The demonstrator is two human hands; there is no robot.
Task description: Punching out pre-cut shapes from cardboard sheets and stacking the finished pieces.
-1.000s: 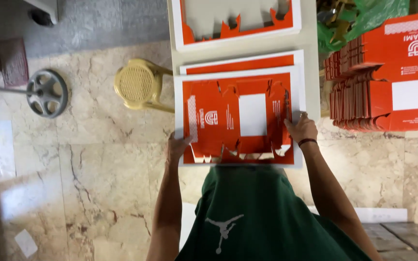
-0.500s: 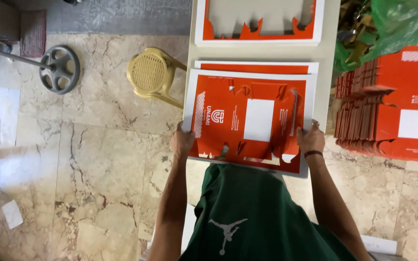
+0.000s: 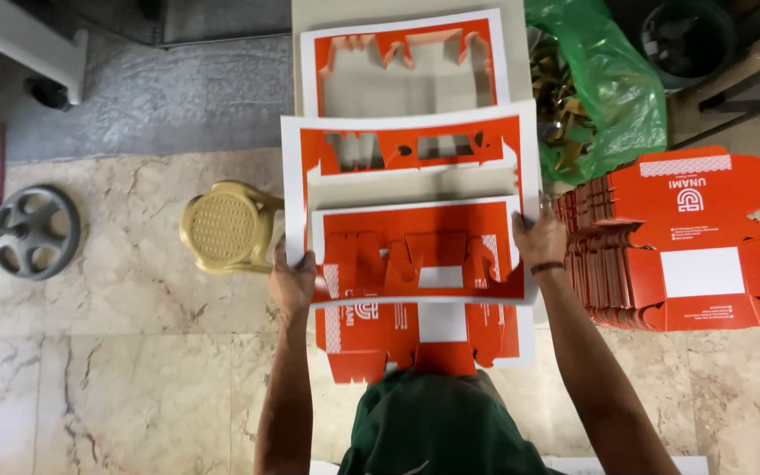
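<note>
— What do the hands hold?

— A flat orange-and-white die-cut card sheet (image 3: 415,211), thin and stiff, lifted over the desk (image 3: 521,53); the left hand (image 3: 292,283) pinches its left edge, fingers curled over the white border; the right hand (image 3: 540,239) grips the right edge the same way, a dark band at the wrist.

— And beneath it?

— A punched-out orange carton blank (image 3: 420,339) with jagged tabs and a white rectangle in its middle, lying flat near the person's green shirt; farther up, an orange waste frame (image 3: 406,62) with a box-shaped hole.

— Around the desk?

— To the right, a stack of flat orange blanks (image 3: 679,246) and a crinkled green plastic bag (image 3: 609,88); to the left, a yellow plastic stool (image 3: 223,227) with a perforated seat on the veined marble floor (image 3: 116,369).
</note>
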